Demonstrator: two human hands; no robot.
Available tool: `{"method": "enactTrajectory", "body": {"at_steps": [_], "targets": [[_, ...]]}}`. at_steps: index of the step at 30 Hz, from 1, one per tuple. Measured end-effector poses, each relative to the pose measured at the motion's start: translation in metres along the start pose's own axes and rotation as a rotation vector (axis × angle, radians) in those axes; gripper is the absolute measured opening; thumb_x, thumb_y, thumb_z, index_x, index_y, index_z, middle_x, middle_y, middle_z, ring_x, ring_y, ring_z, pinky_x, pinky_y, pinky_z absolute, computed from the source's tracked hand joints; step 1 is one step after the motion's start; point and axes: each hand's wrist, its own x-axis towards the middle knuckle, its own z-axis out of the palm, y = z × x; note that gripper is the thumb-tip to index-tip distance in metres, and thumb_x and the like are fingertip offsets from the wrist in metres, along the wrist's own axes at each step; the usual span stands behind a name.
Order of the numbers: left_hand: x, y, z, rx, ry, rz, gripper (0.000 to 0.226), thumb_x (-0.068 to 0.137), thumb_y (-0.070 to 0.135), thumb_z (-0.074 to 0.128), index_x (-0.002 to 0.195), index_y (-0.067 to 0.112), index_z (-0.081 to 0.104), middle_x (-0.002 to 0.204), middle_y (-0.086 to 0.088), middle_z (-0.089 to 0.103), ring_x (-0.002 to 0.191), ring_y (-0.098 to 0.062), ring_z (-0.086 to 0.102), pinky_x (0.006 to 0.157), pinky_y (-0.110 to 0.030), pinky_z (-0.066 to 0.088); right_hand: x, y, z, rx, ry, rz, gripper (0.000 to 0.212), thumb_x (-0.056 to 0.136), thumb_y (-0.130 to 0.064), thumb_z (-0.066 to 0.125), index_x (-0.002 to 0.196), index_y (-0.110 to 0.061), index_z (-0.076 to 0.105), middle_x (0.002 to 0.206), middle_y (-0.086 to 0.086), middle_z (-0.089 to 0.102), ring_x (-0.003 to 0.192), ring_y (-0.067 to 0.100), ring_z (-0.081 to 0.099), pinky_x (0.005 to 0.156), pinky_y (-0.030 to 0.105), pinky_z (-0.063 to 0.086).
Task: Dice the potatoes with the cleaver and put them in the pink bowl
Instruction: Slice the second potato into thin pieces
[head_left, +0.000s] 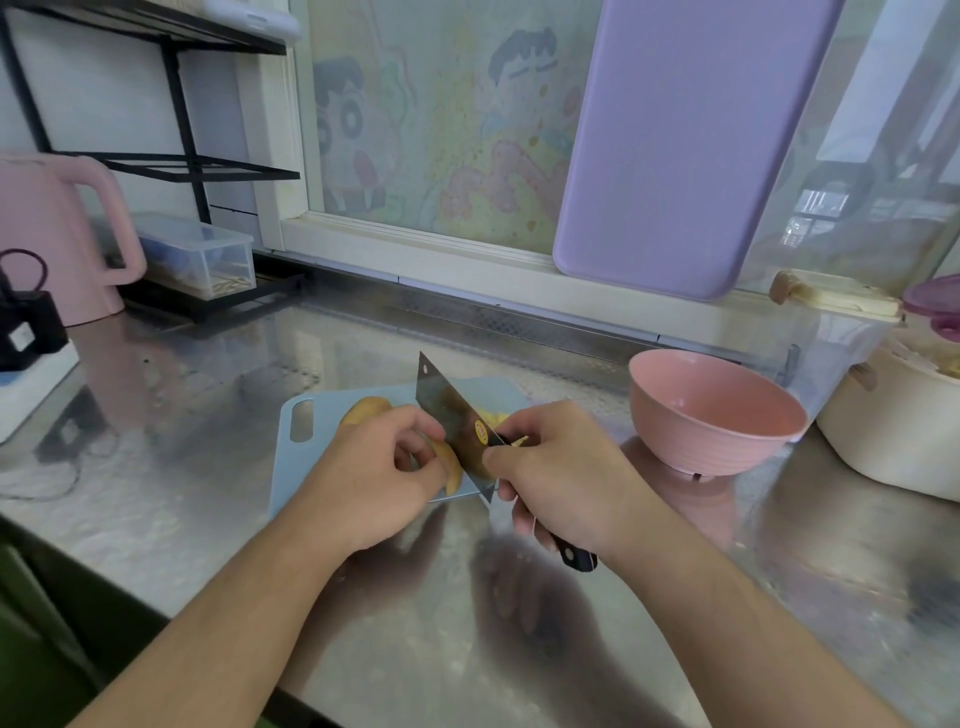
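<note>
Head view, ordered from near to far. Nearest the viewer, two bare forearms reach over a stainless-steel counter (208, 405), its surface glossy and mirror-like, a finish on which a thin board could skid under chopping force. The right hand (561, 478) is wrapped around the dark riveted handle of the cleaver (457, 421), thumb pinched against the flat of its broad rectangular steel blade, which stands tilted, edge down, with its tip toward 11 o'clock. The left hand (379, 478), fingers curled, steadies the potato piece (452, 470) being cut; its fingertips (421, 460) lie just beside the blade, so a slip on the moist, pale-yellow cut face would probably bring the edge onto them. Both hands work over a thin light-blue plastic cutting board (306, 441) with a slotted grip hole. On the board, at 11 o'clock from the left hand, rests an uncut potato (366, 408), rounded and tan-skinned and liable to roll; beyond the blade at 1 o'clock lie cut potato pieces (493, 415), partly hidden. The pink bowl (717, 415), matte with a ribbed outer wall and small foot, stands off the board at 2 o'clock and shows no pieces inside; transfers across that gap could drop dice. A lilac board (675, 145) leans against the window behind.
</note>
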Motion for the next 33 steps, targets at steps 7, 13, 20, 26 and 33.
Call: {"method": "enactTrajectory", "body": {"at_steps": [7,13,20,26,33], "targets": [[0.0,0.0,0.001,0.025,0.014,0.041,0.02,0.088,0.027,0.079,0.103,0.035,0.067,0.084,0.016,0.07,0.078,-0.003,0.06,0.062,-0.012,0.046,-0.005,-0.005,0.0,0.062,-0.026,0.027,0.023,0.093,-0.011,0.052,0.072,-0.006,0.061,0.048,0.013,0.056,0.034,0.024,0.043,0.039,0.024,0.036],[0.001,-0.001,0.001,0.013,0.06,0.033,0.015,0.094,0.032,0.075,0.105,0.035,0.066,0.089,0.016,0.068,0.082,-0.001,0.059,0.067,-0.017,0.047,-0.008,-0.009,-0.007,0.07,0.037,0.033,0.036,0.099,-0.025,0.05,0.073,-0.003,0.061,0.051,0.015,0.054,0.032,0.023,0.041,0.038,0.023,0.034],[0.0,0.001,0.0,0.026,0.09,0.068,0.008,0.092,0.026,0.076,0.092,0.033,0.071,0.089,0.016,0.066,0.078,-0.007,0.06,0.065,-0.026,0.054,-0.01,-0.011,-0.008,0.077,0.019,0.052,0.038,0.102,-0.026,0.049,0.088,0.004,0.069,0.065,0.024,0.06,0.042,0.029,0.048,0.039,0.027,0.039],[-0.001,0.0,0.001,0.039,0.068,0.081,0.01,0.089,0.027,0.08,0.089,0.032,0.071,0.091,0.013,0.067,0.076,-0.01,0.061,0.064,-0.023,0.051,-0.014,-0.016,-0.009,0.091,0.004,0.067,0.035,0.102,-0.024,0.05,0.084,0.0,0.068,0.063,0.019,0.057,0.038,0.026,0.045,0.038,0.024,0.039],[-0.001,0.0,0.002,0.037,0.068,0.072,0.013,0.088,0.024,0.081,0.085,0.03,0.07,0.088,0.013,0.068,0.074,-0.011,0.061,0.059,-0.019,0.048,-0.019,-0.022,-0.007,0.057,-0.007,0.091,0.033,0.103,-0.027,0.05,0.083,-0.006,0.066,0.064,0.021,0.06,0.04,0.026,0.046,0.041,0.025,0.039]]}}
